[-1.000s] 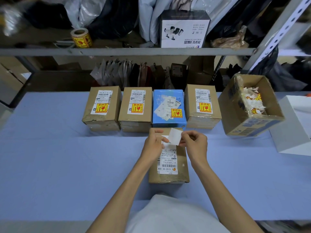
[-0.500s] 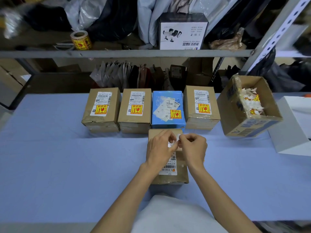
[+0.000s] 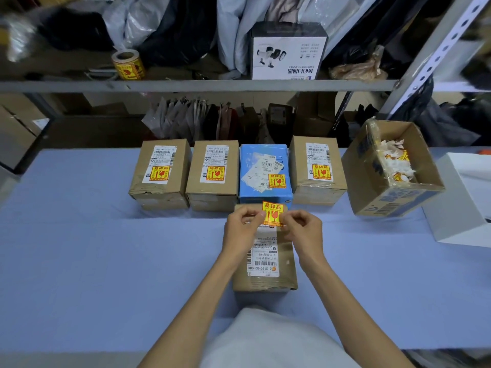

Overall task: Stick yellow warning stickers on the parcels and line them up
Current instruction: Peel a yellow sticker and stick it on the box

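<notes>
The table, covered in blue, fills the lower field of view. A metal shelf runs above its far edge.

An open carton sits tilted at the right of the table and holds crumpled sticker scraps. A white box lies just beside it at the right edge.

Four parcels stand side by side in a row along the far side of the table: a brown parcel at far left, a second brown parcel, a blue parcel and a third brown parcel. Each carries a yellow warning sticker on its top face.

A fifth parcel, brown, lies nearer the person, directly in front of the blue parcel. Its white shipping label faces up. No yellow sticker is seen fixed to it.

A scanner carton stands on the shelf, its print upside down.

The left hand and right hand are over the far end of the fifth parcel. Both have curled fingers, and each pinches one side edge of a loose yellow sticker. The sticker is held printed face up, above the far end of the fifth parcel. Whether it touches the parcel cannot be determined.

A sticker roll rests on the shelf at left.
</notes>
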The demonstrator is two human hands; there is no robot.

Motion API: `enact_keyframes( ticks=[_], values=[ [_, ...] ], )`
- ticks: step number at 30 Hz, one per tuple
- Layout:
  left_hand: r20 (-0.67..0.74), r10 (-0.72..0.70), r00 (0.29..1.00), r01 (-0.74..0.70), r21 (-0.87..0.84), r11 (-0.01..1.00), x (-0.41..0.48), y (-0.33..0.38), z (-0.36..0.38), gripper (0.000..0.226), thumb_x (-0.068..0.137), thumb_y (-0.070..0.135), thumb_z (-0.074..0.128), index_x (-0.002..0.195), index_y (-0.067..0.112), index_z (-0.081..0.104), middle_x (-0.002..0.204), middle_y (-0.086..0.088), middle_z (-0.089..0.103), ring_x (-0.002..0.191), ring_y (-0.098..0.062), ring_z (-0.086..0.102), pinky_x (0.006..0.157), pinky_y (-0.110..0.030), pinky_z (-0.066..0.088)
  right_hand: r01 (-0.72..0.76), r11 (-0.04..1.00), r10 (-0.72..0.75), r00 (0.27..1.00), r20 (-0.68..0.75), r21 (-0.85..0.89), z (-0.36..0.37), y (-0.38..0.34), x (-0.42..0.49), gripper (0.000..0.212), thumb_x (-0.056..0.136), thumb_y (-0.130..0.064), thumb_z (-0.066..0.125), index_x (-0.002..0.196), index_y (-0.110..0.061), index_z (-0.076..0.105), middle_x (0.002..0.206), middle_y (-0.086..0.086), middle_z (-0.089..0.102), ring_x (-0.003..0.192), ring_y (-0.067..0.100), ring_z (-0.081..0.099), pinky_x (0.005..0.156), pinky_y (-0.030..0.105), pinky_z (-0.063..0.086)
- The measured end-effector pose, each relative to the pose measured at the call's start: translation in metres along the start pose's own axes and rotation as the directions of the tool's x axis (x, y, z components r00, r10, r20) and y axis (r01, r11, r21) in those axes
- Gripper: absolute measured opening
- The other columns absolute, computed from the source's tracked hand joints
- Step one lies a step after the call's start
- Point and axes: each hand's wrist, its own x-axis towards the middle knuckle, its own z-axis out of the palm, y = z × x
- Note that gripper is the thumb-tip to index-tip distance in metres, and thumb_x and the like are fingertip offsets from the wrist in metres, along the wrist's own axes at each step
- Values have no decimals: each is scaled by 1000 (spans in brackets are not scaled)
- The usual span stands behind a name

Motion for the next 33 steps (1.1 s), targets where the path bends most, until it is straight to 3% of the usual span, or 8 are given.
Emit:
enact_keyframes(
  ticks=[5, 9, 12, 18, 24, 28, 33],
  values=[
    [-5, -45, 999, 45, -10, 999, -1, -3, -1, 15, 87, 28, 67, 93, 15, 70, 92, 2, 71, 92, -11, 65, 75, -18, 46, 39, 999, -39, 999, 24, 21, -1, -2, 0, 6, 86, -12, 68, 80, -13, 67, 81, 7, 70, 78, 22, 66, 68, 30, 54],
    [-142, 14, 990, 8, 156, 988, -1, -2, -3, 18, 84, 29, 70, 95, 15, 74, 93, 7, 69, 88, -6, 61, 68, -12, 39, 76, 997, -76, 997, -27, -3, 0, 3, -2, 6, 84, -15, 70, 78, -15, 69, 80, 2, 71, 81, 20, 66, 76, 35, 55],
    [-169, 28, 985, -1, 157, 988, -4, 1, -5, 19, 84, 28, 71, 94, 14, 75, 91, 5, 71, 87, -7, 62, 64, -10, 37, 74, 997, -75, 997, -22, -14, 0, 2, -3, 7, 83, -16, 72, 76, -17, 70, 80, -1, 71, 82, 19, 65, 77, 36, 55],
    [-234, -32, 972, 54, 89, 995, -10, -6, -12, 19, 83, 29, 70, 100, 19, 69, 94, 6, 69, 86, -8, 63, 64, -17, 45, 64, 998, -64, 998, 16, 7, -6, 3, -9, 11, 87, -10, 66, 77, -14, 66, 78, 3, 69, 72, 16, 63, 62, 26, 52],
    [-24, -105, 994, 107, 83, 991, -17, -16, -10, 11, 81, 27, 73, 88, 20, 69, 88, 5, 70, 86, -12, 66, 72, -21, 47, 48, 998, -40, 981, 190, -40, -17, 13, -17, 6, 86, -2, 65, 79, -3, 66, 73, 10, 68, 60, 12, 62, 53, 18, 50],
    [12, -117, 993, 115, 89, 989, -25, -20, -5, 9, 81, 21, 74, 78, 23, 66, 82, 2, 69, 80, -13, 64, 70, -22, 48, 26, 999, -21, 981, 195, -25, -22, 18, -23, 8, 83, 0, 68, 77, -5, 66, 70, 12, 67, 60, 16, 60, 55, 25, 52],
    [40, -142, 989, 137, 118, 984, -30, -22, -7, 8, 81, 18, 74, 83, 25, 69, 84, 4, 70, 85, -14, 67, 78, -29, 53, 25, 999, -16, 982, 187, -45, -30, 20, -24, 10, 82, -1, 70, 75, -9, 69, 70, 8, 69, 61, 16, 63, 59, 29, 54]
  ],
)
